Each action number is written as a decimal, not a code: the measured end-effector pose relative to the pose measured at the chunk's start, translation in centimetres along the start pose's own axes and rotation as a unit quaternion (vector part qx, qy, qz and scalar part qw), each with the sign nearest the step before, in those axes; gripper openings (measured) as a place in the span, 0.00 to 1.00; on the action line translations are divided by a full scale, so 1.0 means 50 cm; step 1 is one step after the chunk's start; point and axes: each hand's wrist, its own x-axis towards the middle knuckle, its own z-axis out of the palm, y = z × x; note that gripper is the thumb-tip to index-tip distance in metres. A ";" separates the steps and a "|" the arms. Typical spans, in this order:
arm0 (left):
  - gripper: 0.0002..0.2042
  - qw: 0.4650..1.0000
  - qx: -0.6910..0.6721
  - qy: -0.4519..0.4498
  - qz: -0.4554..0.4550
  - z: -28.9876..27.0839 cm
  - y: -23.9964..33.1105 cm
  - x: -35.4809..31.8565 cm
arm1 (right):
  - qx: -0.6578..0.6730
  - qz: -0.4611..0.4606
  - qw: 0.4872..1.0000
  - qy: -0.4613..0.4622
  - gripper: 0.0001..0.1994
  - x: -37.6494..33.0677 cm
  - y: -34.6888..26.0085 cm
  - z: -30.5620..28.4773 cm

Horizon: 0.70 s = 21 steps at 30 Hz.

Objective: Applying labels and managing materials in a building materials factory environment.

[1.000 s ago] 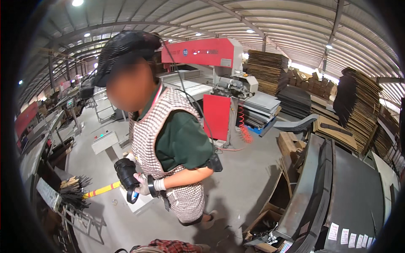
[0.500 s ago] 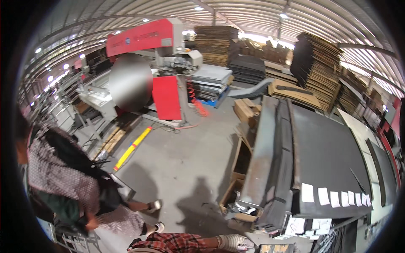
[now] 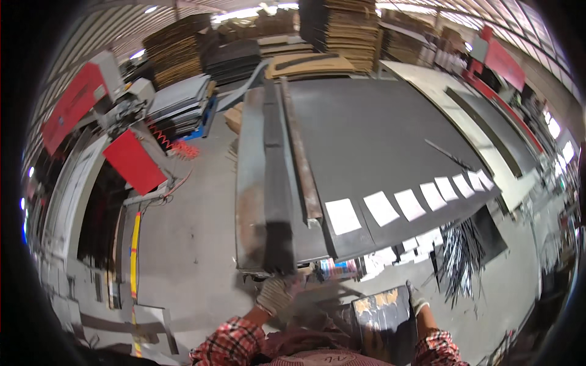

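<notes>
My left hand [image 3: 276, 294], in a pale work glove, reaches up to the front edge of a long grey steel table [image 3: 251, 201], just under the end of a dark flat bar [image 3: 278, 183] lying along it. Blur hides whether its fingers hold anything. My right hand [image 3: 417, 299], also gloved, grips the right edge of a dark, rust-spotted metal plate [image 3: 381, 317] held upright in front of my chest. Red plaid sleeves cover both forearms.
A big dark sheet [image 3: 378, 134] with several white paper slips [image 3: 381, 208] covers the table. A red machine [image 3: 131, 161] stands left by a yellow floor line [image 3: 135, 244]. Thin rods [image 3: 464, 256] lie at the right. Stacked boards [image 3: 342, 27] fill the back.
The view has swung right, from a co-worker and the red machine onto the table. The co-worker is out of sight, and both my gloved hands and the plate have come into view.
</notes>
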 end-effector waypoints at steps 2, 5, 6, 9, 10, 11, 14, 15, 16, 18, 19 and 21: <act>0.11 0.998 -0.060 0.029 -0.003 0.003 -0.044 0.048 | 0.106 0.080 0.991 0.005 0.31 -0.020 -0.061 0.016; 0.12 0.992 -0.097 0.061 0.049 0.011 -0.016 0.129 | 0.063 0.086 0.994 0.002 0.44 -0.039 -0.100 0.029; 0.14 0.990 -0.075 0.065 0.105 0.013 0.024 0.159 | 0.053 0.105 0.993 -0.017 0.45 -0.036 -0.096 0.025; 0.22 0.977 0.025 0.030 0.210 0.023 0.134 0.281 | 0.054 0.128 0.990 -0.029 0.45 -0.042 -0.095 0.041; 0.25 0.976 0.074 0.001 0.205 0.029 0.141 0.313 | 0.061 0.117 0.991 -0.027 0.44 -0.041 -0.111 0.052; 0.27 0.967 0.137 0.015 0.214 0.044 0.110 0.334 | 0.082 0.122 0.989 -0.018 0.45 -0.062 -0.166 0.062; 0.29 0.955 0.199 0.009 0.221 0.113 0.052 0.389 | 0.069 0.098 0.992 -0.038 0.45 -0.057 -0.164 0.075; 0.29 0.956 0.200 -0.001 0.217 0.119 0.066 0.400 | 0.046 0.105 0.992 -0.044 0.44 -0.058 -0.140 0.083; 0.29 0.956 0.208 -0.010 0.208 0.114 0.075 0.403 | 0.048 0.110 0.992 -0.048 0.44 -0.070 -0.156 0.084; 0.30 0.963 0.195 -0.023 0.184 0.112 0.105 0.414 | 0.023 0.094 0.993 -0.070 0.41 -0.085 -0.189 0.074; 0.30 0.964 0.190 0.027 0.183 0.119 0.119 0.426 | 0.030 0.083 0.993 -0.079 0.39 -0.080 -0.189 0.078; 0.32 0.958 0.208 0.099 0.170 0.134 0.121 0.456 | 0.035 0.064 0.993 -0.088 0.38 -0.079 -0.198 0.079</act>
